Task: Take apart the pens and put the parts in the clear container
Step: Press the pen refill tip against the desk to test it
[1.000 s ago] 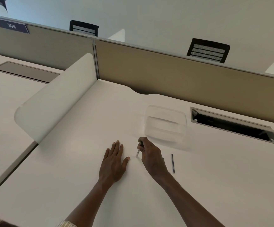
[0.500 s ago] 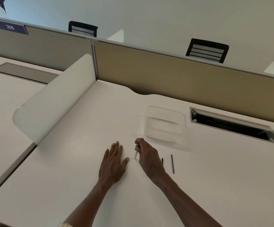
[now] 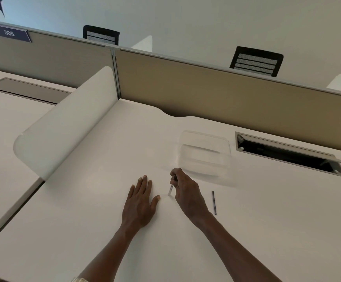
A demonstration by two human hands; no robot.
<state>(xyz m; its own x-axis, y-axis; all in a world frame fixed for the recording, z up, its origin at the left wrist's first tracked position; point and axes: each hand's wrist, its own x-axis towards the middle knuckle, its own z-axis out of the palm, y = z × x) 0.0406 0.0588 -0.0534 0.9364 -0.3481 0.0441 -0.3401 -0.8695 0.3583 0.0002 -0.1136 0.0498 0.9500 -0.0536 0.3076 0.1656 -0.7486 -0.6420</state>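
My right hand (image 3: 188,192) is closed around a pen (image 3: 170,189) with a clear barrel, held tip-down just above the white desk (image 3: 104,220). My left hand (image 3: 141,202) lies flat on the desk beside it, fingers spread, holding nothing. A second dark, thin pen (image 3: 214,202) lies on the desk to the right of my right wrist. The clear container (image 3: 204,153) stands just beyond my right hand; I see nothing in it.
A white curved divider (image 3: 63,129) rises at the left. A tan partition (image 3: 226,94) closes the back of the desk. An open cable slot (image 3: 287,154) sits to the right of the container. Chair backs (image 3: 256,62) show behind the partition.
My right hand has shifted slightly with the pen; a short dark piece seen beside my wrist half a second ago is hidden now. My left hand has stayed flat.
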